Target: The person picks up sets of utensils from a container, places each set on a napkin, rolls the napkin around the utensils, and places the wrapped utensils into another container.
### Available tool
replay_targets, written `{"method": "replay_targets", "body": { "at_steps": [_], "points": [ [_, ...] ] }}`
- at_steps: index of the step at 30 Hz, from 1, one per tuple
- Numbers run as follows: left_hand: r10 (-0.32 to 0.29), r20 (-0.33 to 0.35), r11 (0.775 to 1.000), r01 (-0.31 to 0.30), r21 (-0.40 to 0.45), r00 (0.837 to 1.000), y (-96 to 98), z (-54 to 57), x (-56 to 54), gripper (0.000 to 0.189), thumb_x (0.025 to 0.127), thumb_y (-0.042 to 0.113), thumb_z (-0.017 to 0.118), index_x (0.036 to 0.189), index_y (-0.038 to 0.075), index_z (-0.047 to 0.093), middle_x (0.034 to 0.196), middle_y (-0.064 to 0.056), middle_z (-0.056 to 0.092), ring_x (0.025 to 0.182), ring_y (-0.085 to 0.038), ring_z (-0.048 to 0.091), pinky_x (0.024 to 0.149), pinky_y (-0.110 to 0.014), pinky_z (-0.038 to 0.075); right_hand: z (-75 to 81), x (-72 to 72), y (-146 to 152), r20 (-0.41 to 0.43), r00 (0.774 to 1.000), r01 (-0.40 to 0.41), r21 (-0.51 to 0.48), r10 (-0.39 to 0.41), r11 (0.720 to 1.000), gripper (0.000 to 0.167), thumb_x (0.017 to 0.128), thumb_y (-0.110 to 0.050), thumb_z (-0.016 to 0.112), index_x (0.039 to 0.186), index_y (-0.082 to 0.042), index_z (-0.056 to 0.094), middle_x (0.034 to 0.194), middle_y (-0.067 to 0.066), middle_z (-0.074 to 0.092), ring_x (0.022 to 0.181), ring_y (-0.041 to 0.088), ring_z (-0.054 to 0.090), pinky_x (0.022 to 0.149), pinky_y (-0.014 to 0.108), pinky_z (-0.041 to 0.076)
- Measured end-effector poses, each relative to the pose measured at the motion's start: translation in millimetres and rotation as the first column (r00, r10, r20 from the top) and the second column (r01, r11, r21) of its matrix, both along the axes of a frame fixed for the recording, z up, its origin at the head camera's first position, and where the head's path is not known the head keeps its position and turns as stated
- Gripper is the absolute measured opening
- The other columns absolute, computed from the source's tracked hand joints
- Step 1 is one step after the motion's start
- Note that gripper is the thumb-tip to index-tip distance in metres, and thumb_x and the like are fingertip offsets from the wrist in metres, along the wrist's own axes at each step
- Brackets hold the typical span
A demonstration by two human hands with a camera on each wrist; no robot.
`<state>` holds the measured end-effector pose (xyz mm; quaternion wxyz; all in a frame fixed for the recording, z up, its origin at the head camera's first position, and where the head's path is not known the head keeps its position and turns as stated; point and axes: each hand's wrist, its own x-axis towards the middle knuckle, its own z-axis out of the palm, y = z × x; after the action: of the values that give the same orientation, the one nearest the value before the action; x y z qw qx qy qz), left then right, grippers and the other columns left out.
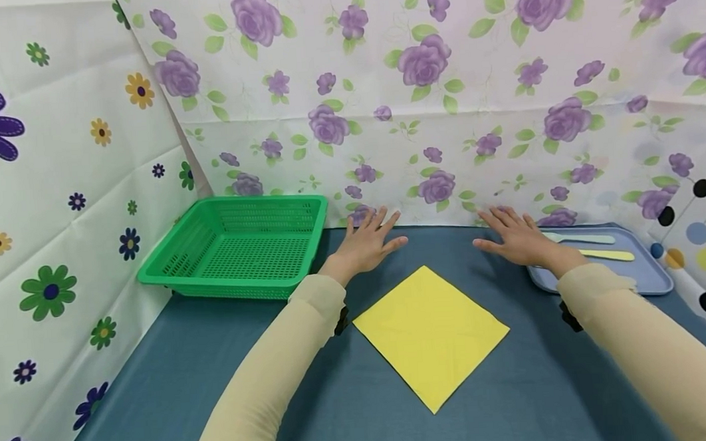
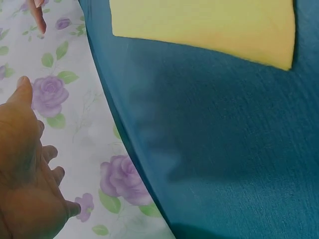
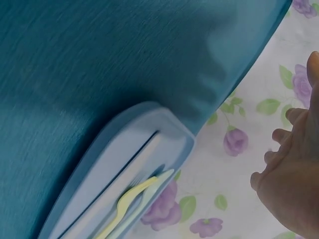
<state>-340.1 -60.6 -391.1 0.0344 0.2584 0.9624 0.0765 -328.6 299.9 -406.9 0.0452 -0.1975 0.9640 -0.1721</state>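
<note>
Both hands hover over the far part of the table with nothing held. My left hand (image 1: 363,245), fingers spread, is above the table between the green basket and a yellow folded napkin. The napkin (image 1: 431,336) lies flat, one corner pointing toward me; part of it shows at the top of the left wrist view. My right hand (image 1: 516,238) has its fingers extended beside the blue tray (image 1: 649,278), covering part of it in the head view. On that tray lie a yellow-handled utensil (image 1: 609,255) and a pale green one (image 1: 593,238); the right wrist view also shows a long whitish utensil (image 3: 117,186).
A green perforated basket (image 1: 259,255) stands at the back left. Flowered sheeting (image 1: 383,112) hangs behind the table and along its left side. A dark blue cloth (image 1: 205,375) covers the tabletop. Dotted sheeting (image 1: 698,232) borders the right side.
</note>
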Motion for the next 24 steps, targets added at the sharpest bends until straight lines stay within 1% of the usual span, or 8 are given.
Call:
{"method": "replay_targets", "body": {
  "at_steps": [4, 8, 11, 14, 17, 21, 24],
  "points": [
    [-0.025, 0.016, 0.999, 0.025, 0.021, 1.0, -1.2, 0.3, 4.7, 0.075, 0.108, 0.065, 0.028, 0.17, 0.029, 0.004, 0.176, -0.005, 0.0, 0.161, -0.029, -0.005, 0.124, -0.067, -0.002, 6.6, 6.7, 3.1, 0.01, 1.0, -0.005, 0.005, 0.005, 1.0, 0.093, 0.104, -0.064, 0.05, 0.167, -0.005, 0.018, 0.169, 0.03, 0.007, 0.153, 0.056, -0.002, 0.117, 0.076, -0.007],
    [-0.057, 0.026, 0.997, 0.056, 0.053, 0.998, -3.8, -0.2, 8.8, 0.075, 0.109, 0.064, 0.03, 0.169, 0.029, 0.004, 0.176, -0.004, 0.0, 0.161, -0.028, -0.006, 0.125, -0.066, -0.003, 4.6, 6.7, 9.3, 0.016, 1.0, -0.015, 0.002, 0.015, 1.0, 0.091, 0.104, -0.063, 0.05, 0.168, -0.008, 0.015, 0.17, 0.029, 0.005, 0.153, 0.057, -0.003, 0.117, 0.076, -0.008],
    [-0.087, 0.032, 0.995, 0.085, 0.051, 0.996, -5.4, -1.2, 11.4, 0.075, 0.109, 0.064, 0.03, 0.169, 0.03, 0.002, 0.176, -0.002, -0.003, 0.161, -0.028, -0.004, 0.125, -0.065, -0.005, 0.3, 5.1, 14.8, 0.02, 1.0, -0.02, 0.005, 0.02, 1.0, 0.091, 0.104, -0.065, 0.049, 0.169, -0.011, 0.013, 0.172, 0.025, 0.004, 0.154, 0.055, -0.005, 0.118, 0.074, -0.007],
    [-0.11, 0.034, 0.993, 0.109, 0.038, 0.993, -6.4, -2.1, 14.0, 0.075, 0.109, 0.064, 0.029, 0.168, 0.031, -0.001, 0.175, 0.0, -0.006, 0.161, -0.028, -0.003, 0.125, -0.064, -0.006, -3.1, 4.4, 20.0, 0.026, 1.0, -0.013, 0.002, 0.013, 1.0, 0.093, 0.103, -0.066, 0.049, 0.168, -0.01, 0.014, 0.172, 0.024, 0.003, 0.154, 0.054, -0.005, 0.118, 0.074, -0.007],
    [-0.123, 0.039, 0.992, 0.121, 0.042, 0.992, -7.3, -1.9, 17.1, 0.075, 0.108, 0.064, 0.03, 0.169, 0.032, 0.0, 0.175, 0.0, -0.007, 0.161, -0.027, -0.004, 0.125, -0.063, -0.008, -8.1, 2.4, 25.6, 0.036, 0.999, -0.004, -0.014, 0.005, 1.0, 0.095, 0.102, -0.067, 0.051, 0.168, -0.01, 0.015, 0.172, 0.025, 0.003, 0.155, 0.054, -0.006, 0.118, 0.074, -0.009],
    [-0.139, 0.034, 0.99, 0.138, 0.036, 0.99, -9.4, -2.3, 20.7, 0.075, 0.108, 0.064, 0.031, 0.169, 0.031, 0.002, 0.175, 0.0, -0.006, 0.161, -0.027, -0.004, 0.125, -0.063, -0.007, -8.0, 3.7, 29.6, 0.046, 0.999, -0.012, -0.047, 0.014, 0.999, 0.094, 0.102, -0.065, 0.053, 0.168, -0.01, 0.015, 0.171, 0.027, 0.002, 0.154, 0.054, -0.007, 0.117, 0.075, -0.011],
    [-0.153, 0.027, 0.988, 0.153, 0.03, 0.988, -12.0, -3.3, 22.9, 0.074, 0.109, 0.064, 0.031, 0.169, 0.03, 0.003, 0.175, -0.002, -0.005, 0.161, -0.029, -0.003, 0.125, -0.064, -0.005, -3.7, 7.4, 31.4, 0.035, 0.999, -0.017, -0.047, 0.018, 0.999, 0.092, 0.103, -0.064, 0.052, 0.168, -0.009, 0.016, 0.172, 0.026, 0.003, 0.155, 0.053, -0.006, 0.118, 0.074, -0.008]
  ]
}}
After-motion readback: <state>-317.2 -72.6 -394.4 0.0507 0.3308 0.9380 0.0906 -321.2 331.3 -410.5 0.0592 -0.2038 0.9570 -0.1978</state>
